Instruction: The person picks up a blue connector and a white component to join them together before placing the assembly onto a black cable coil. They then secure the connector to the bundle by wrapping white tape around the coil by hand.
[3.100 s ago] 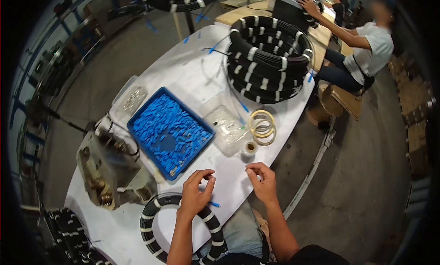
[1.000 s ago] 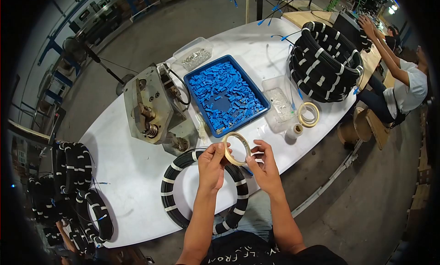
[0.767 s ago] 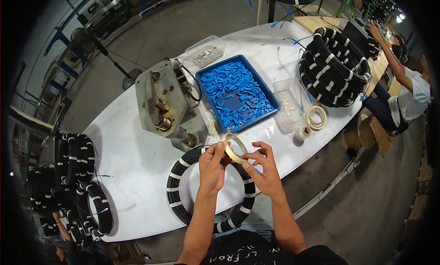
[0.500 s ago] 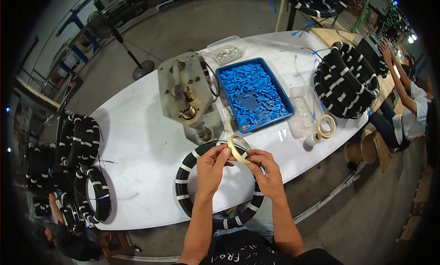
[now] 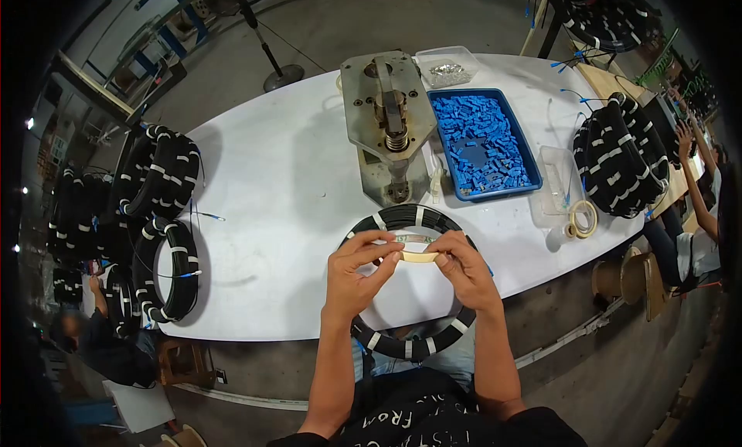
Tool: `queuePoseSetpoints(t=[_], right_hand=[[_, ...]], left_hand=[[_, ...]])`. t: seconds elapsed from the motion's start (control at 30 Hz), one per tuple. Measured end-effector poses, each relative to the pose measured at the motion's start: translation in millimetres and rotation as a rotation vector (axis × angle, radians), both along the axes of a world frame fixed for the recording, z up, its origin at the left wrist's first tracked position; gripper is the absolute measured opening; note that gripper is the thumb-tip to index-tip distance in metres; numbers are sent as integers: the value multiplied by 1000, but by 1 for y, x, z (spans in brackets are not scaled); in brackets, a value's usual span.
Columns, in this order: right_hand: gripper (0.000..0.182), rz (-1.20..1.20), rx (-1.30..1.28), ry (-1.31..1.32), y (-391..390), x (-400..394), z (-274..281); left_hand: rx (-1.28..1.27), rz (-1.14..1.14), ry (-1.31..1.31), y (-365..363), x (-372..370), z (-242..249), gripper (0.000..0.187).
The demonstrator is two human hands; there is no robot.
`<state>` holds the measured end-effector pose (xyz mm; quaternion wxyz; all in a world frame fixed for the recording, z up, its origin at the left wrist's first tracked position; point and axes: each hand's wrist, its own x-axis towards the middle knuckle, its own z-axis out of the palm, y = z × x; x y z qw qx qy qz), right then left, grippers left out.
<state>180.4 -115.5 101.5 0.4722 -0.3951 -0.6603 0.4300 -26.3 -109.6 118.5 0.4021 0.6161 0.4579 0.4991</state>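
Observation:
Both of my hands hold a cream-coloured tape roll between them, above a black cable coil. My left hand (image 5: 358,273) pinches the left end of the tape roll (image 5: 420,257), and my right hand (image 5: 466,273) grips its right end with thumb and fingers. The roll is turned edge-on, with printed marks on its inner face. Beneath the hands, the black cable coil (image 5: 410,348), banded with white tape, lies at the table's front edge, partly overhanging it.
Behind the coil stands a metal press (image 5: 386,107). Beside it are a blue tray (image 5: 536,185) of blue parts and clear boxes. More tape rolls (image 5: 583,219) lie at right. Cable coils (image 5: 622,157) stand at both sides. Co-workers are at the far left and right.
The view has shifted, so the table items appear further right. My hands have turned the tape roll from tilted upright to nearly level and edge-on.

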Motion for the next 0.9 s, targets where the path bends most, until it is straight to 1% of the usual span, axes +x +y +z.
queuePoseSetpoints(t=[0.07,0.1,0.13,0.2,0.23,0.3,0.37,0.4,0.47,0.5,0.57,0.6,0.63,0.7,0.73,0.77,0.83,0.87,0.9], right_hand=[[14,34,-10,9,5,3,-4],[15,67,-21,20,7,4,-7],[17,71,-89,66,8,4,-9],[18,83,-128,93,14,4,-13],[19,98,-164,121,16,4,-13],[20,106,-175,141,19,0,-14],[22,109,-224,153,20,-4,-22],[22,110,-226,155,21,-7,-27],[20,101,-364,290,20,-12,-36],[20,98,-365,292,18,-16,-34],[18,-62,-378,293,13,-25,-28],[19,-139,-265,263,11,-27,-31],[19,-137,-264,265,7,-27,-31],[22,-172,-152,202,-7,-22,-31],[25,-188,-65,105,-12,-21,-32],[25,-190,-69,103,-20,-21,-30],[25,-175,-37,-91,-35,-29,-17],[25,-228,-15,-78,-41,-35,-21],[27,-257,22,-119,-45,-36,-28]], left_hand=[[-46,-85,50,-4,-5,-3,14],[-47,-88,48,-6,-4,-7,14],[-77,-80,-14,-10,-1,-12,14],[-137,-57,-170,-17,8,-24,15],[-143,-64,-168,-23,12,-27,15],[-332,-41,-347,-32,18,-32,18],[-306,-68,-343,-38,22,-38,20],[-370,-112,-400,-41,22,-40,20],[-453,-158,-502,-44,26,-41,20],[-455,-160,-501,-45,28,-42,20],[-461,-145,-546,-45,30,-45,21],[-460,-144,-544,-44,30,-45,21],[-457,-111,-551,-42,30,-46,21],[-460,-77,-557,-42,28,-49,21],[-468,-46,-551,-42,25,-52,21],[-478,-16,-547,-41,23,-56,21],[-453,-37,-536,-43,21,-64,21],[-490,-38,-507,-45,18,-67,21],[-521,-38,-482,-47,17,-70,20]])
